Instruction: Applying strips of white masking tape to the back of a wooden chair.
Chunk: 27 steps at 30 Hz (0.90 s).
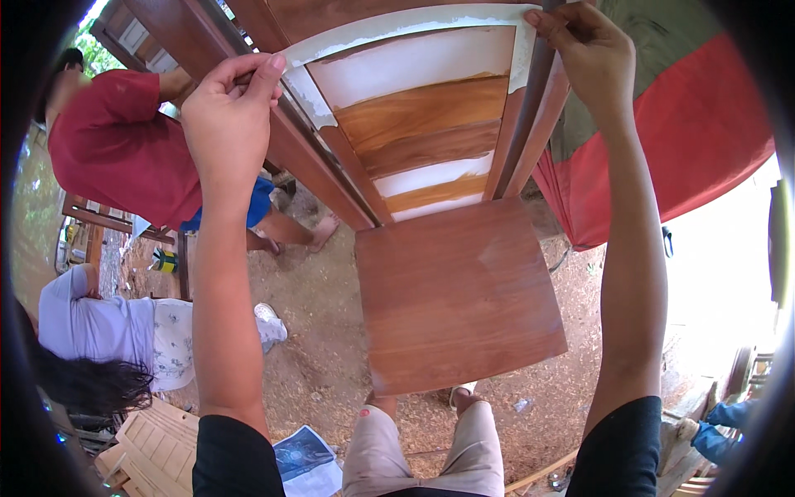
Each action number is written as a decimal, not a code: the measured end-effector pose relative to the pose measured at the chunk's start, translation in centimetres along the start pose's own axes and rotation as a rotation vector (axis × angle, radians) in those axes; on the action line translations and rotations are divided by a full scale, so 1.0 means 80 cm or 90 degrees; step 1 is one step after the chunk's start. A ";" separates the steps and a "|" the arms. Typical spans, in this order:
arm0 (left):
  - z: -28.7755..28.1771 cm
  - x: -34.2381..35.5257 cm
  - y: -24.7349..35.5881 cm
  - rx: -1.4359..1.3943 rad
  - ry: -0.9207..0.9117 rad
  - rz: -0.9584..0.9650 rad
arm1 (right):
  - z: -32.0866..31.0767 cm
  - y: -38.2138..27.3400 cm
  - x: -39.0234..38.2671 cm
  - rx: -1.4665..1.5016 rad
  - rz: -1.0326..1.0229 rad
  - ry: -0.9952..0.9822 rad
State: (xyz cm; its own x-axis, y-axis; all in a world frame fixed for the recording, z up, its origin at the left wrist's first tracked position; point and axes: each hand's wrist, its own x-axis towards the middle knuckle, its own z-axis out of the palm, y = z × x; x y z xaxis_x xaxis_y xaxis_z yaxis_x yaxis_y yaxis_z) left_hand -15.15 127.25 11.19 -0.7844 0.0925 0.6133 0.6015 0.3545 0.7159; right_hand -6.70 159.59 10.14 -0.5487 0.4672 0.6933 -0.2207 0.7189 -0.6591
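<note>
A pale strip of masking tape (406, 20) spans the upper back of a brown wooden chair, bowing slightly upward. My left hand (232, 99) pinches its left end between thumb and fingers. At the other end, my right hand (590, 51) has the tape between thumb and fingertips. Shorter whitish strips (310, 95) run down from it along both sides of the back panel. That panel (422, 112) shows bands of white, orange-brown and darker brown. Below it, the chair's reddish-brown seat (460, 294) faces up, with nothing on it.
On the left stand a person in a red shirt (124, 149) and another in a pale top (99, 319). A red and grey cloth cover (662, 174) hangs at the right. Carved wooden panels (153, 443) and a printed sheet (305, 460) lie lower left.
</note>
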 end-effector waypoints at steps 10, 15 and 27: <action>0.005 -0.001 0.002 0.003 0.004 -0.001 | 0.011 -0.005 -0.007 0.051 0.000 0.047; 0.008 0.000 0.005 0.004 0.021 0.019 | 0.011 -0.006 -0.012 0.021 0.005 0.058; -0.002 0.011 0.009 0.057 0.050 0.047 | 0.012 -0.004 -0.020 -0.048 -0.059 0.096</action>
State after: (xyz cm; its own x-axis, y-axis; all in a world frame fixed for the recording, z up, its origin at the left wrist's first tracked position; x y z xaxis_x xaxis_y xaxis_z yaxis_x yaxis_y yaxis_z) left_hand -15.39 127.41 12.28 -0.7226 0.0500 0.6895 0.6385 0.4307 0.6379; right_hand -6.55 158.09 9.00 -0.4002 0.4646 0.7899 -0.2012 0.7964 -0.5704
